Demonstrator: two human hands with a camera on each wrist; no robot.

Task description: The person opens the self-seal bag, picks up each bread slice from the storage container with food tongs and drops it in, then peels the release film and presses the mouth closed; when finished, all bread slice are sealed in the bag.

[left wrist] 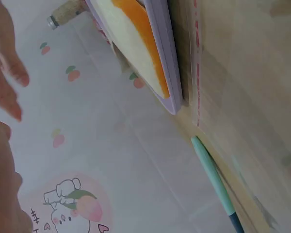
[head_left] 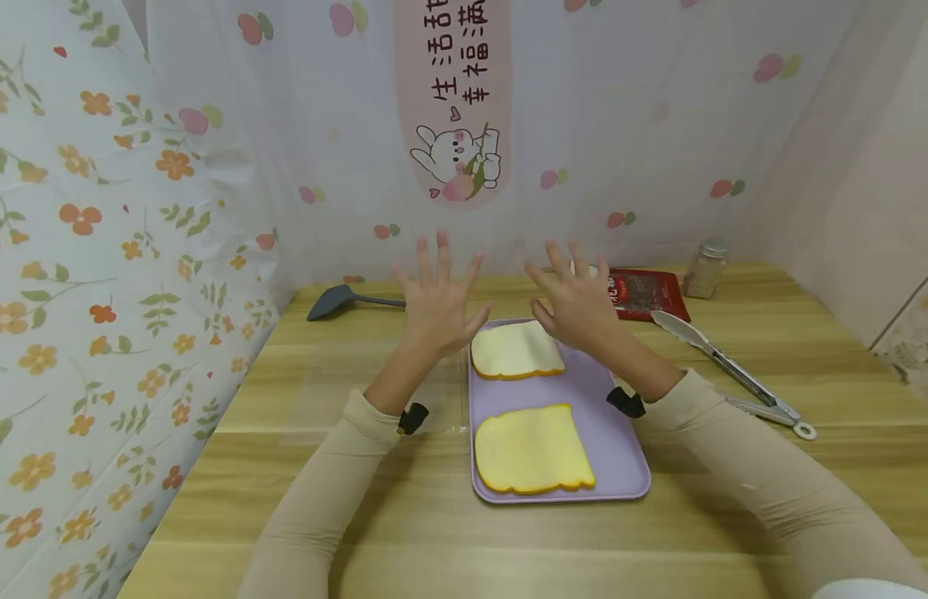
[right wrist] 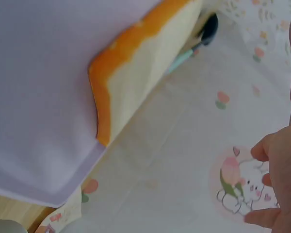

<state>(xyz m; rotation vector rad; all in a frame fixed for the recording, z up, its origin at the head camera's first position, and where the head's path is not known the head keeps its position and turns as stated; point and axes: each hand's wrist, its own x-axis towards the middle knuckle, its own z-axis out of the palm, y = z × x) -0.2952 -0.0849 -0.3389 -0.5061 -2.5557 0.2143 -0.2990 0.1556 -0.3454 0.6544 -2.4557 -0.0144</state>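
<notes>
Both hands are raised with fingers spread, holding nothing. My left hand point(head_left: 439, 309) is over the upper left side of a lilac tray point(head_left: 613, 433), and my right hand point(head_left: 579, 301) is over its upper right corner. Two slices of bread lie flat on the tray: a paler far slice point(head_left: 518, 349) between the hands and a yellower near slice point(head_left: 533, 449). In the left wrist view, the far slice's brown crust point(left wrist: 144, 36) shows beside the tray rim. The right wrist view shows part of my right hand point(right wrist: 286, 170) away from the bread.
A dark spatula point(head_left: 332, 301) lies at the back left, its handle partly behind my left hand. A clear plastic sheet point(head_left: 374, 391) is left of the tray. To the right are a red packet point(head_left: 647, 294), a glass jar point(head_left: 706, 268) and metal tongs point(head_left: 733, 370).
</notes>
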